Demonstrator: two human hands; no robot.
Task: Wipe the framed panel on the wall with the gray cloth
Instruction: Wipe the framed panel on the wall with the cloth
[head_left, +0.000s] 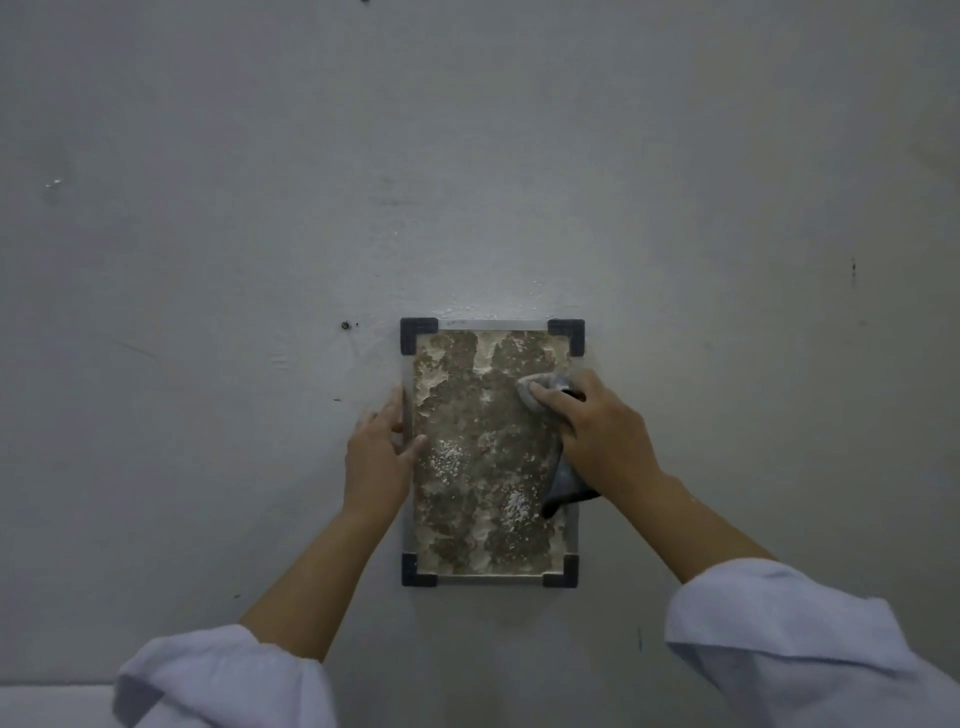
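A framed panel (483, 467) hangs on the grey wall, its mottled brown and beige face edged by a thin frame with dark corner pieces. My right hand (602, 436) grips the gray cloth (563, 486) and presses its bunched end against the panel's upper right area. A tail of cloth hangs below the palm over the right edge. My left hand (376, 457) rests on the panel's left edge, fingers along the frame and thumb on the face.
The grey wall (467, 182) fills the view, with a small dark hole (345, 326) left of the panel's top and a few marks. A pale ledge (52, 706) shows at the bottom left. White sleeves cover both forearms.
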